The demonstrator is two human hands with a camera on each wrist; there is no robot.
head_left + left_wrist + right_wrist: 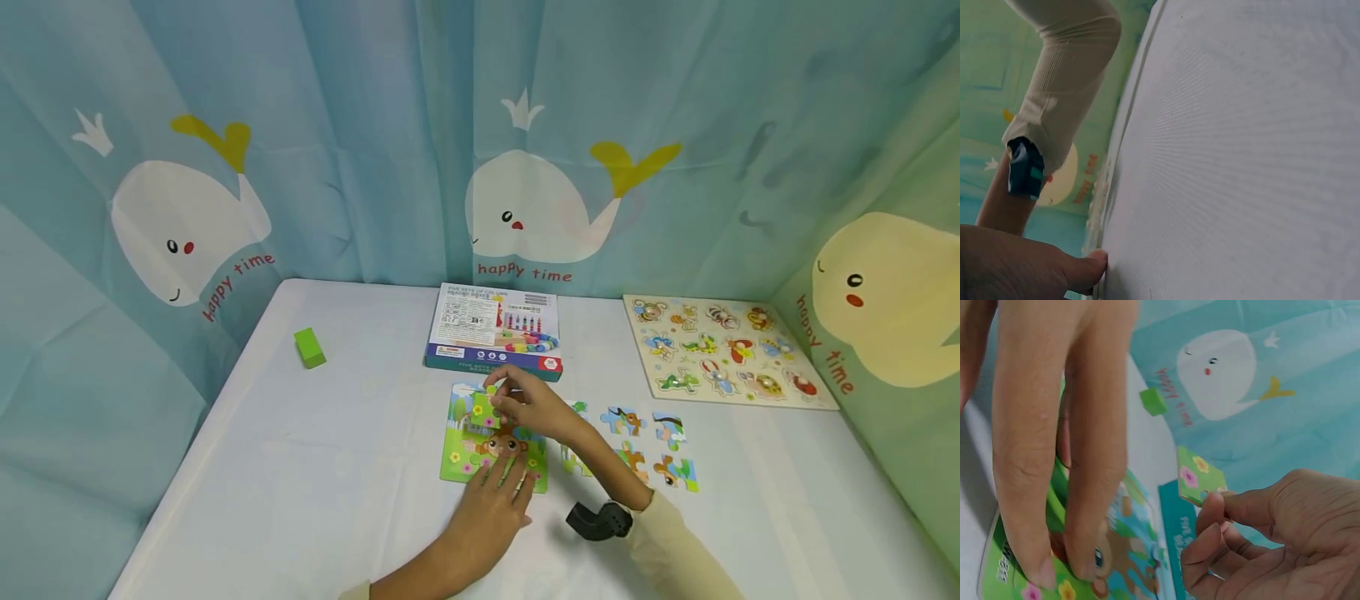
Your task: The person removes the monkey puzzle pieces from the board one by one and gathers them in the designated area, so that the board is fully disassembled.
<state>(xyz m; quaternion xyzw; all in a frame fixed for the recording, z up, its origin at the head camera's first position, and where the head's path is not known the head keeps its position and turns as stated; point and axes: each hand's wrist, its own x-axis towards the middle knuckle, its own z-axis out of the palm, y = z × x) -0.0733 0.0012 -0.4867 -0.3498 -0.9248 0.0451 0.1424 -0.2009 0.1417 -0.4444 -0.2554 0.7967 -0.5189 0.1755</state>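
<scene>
A jigsaw piece (483, 411), green with flowers, is pinched between the thumb and fingers of my right hand (534, 406). It is held above the upper part of a jigsaw board (454, 469) with a monkey on it. My left hand (489, 510) lies over the board's lower part, fingers extended and touching the picture. From the right wrist view, the piece (1194, 475) is lifted clear of the board, and the left fingers (1029, 450) reach down onto it. The left wrist view shows only part of the left hand (1029, 265).
Several loose jigsaw pieces (624, 421) lie right of the board, some partly behind the right arm. A bead-set box (495, 333) sits behind it. Farther right is a wooden insect puzzle (720, 350). A green block (309, 347) stands at the left, and curtains surround the table.
</scene>
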